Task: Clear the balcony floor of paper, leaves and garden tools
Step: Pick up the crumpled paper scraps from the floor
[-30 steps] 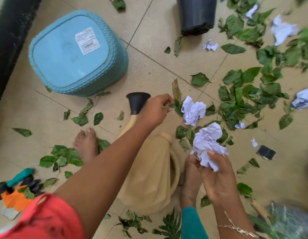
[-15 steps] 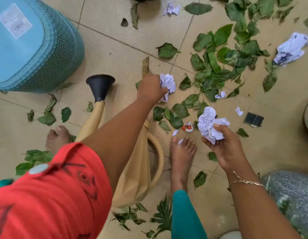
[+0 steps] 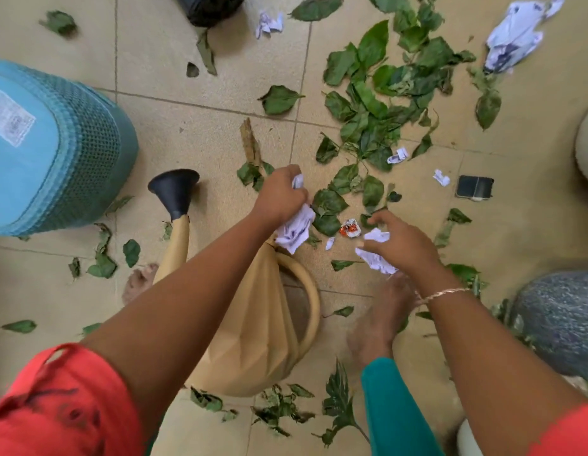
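My left hand (image 3: 279,195) grips a crumpled white paper (image 3: 294,230) that hangs below its fingers, just above the tan watering can (image 3: 253,337) lying on the tiled floor. My right hand (image 3: 401,245) holds a second crumpled paper (image 3: 373,255), with its forefinger stretched toward a small red and white wrapper (image 3: 350,228) on the floor. Green leaves (image 3: 371,103) lie thick on the tiles ahead. More crumpled paper sits at the far right (image 3: 513,32) and near the top (image 3: 269,24).
An upturned blue basket (image 3: 55,153) stands at the left. A black pot (image 3: 210,6) is at the top edge, a grey speckled pot (image 3: 562,320) at the right. A small black object (image 3: 475,186) and paper scraps (image 3: 441,178) lie right of the leaves. My bare feet flank the can.
My left hand has lifted the paper off the floor and drawn it back toward the can. My right hand has moved left and down, reaching toward the wrapper with its paper.
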The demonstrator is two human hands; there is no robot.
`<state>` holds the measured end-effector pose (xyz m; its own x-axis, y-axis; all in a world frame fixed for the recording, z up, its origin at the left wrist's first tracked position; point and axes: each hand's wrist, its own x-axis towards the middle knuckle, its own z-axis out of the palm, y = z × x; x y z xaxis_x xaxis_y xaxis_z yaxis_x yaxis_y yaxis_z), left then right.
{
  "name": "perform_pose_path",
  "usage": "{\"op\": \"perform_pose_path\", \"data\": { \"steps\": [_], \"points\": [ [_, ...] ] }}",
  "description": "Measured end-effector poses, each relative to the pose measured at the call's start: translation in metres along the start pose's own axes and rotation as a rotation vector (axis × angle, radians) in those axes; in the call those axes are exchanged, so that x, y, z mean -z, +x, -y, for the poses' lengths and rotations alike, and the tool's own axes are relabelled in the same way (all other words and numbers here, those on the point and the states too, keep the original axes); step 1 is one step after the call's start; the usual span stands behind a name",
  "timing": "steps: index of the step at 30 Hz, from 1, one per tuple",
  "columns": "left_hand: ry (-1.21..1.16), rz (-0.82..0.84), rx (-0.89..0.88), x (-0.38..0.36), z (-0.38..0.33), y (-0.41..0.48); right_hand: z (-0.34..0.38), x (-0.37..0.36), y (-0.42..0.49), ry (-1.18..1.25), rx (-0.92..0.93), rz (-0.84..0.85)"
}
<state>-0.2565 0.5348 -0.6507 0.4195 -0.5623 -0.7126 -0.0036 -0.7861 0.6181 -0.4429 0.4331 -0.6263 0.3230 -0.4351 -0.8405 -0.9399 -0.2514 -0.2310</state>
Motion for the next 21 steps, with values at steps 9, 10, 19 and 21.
{"op": "perform_pose_path", "data": {
  "steps": [9,10,19,21],
  "points": [
    [0.519,0.198,0.100,-0.064,0.011,-0.007,0.007,-0.040,0.040,-0.563,0.231,-0.108],
    [0.562,0.215,0.108,-0.071,0.011,-0.008,0.004,-0.040,0.043,-0.536,0.226,-0.108],
    [0.918,0.176,0.035,-0.107,0.006,-0.013,-0.049,0.032,0.032,-0.238,-0.088,-0.015],
    [0.941,0.163,0.009,-0.107,0.005,-0.012,-0.058,0.030,0.026,-0.235,-0.153,0.079]
  ]
}}
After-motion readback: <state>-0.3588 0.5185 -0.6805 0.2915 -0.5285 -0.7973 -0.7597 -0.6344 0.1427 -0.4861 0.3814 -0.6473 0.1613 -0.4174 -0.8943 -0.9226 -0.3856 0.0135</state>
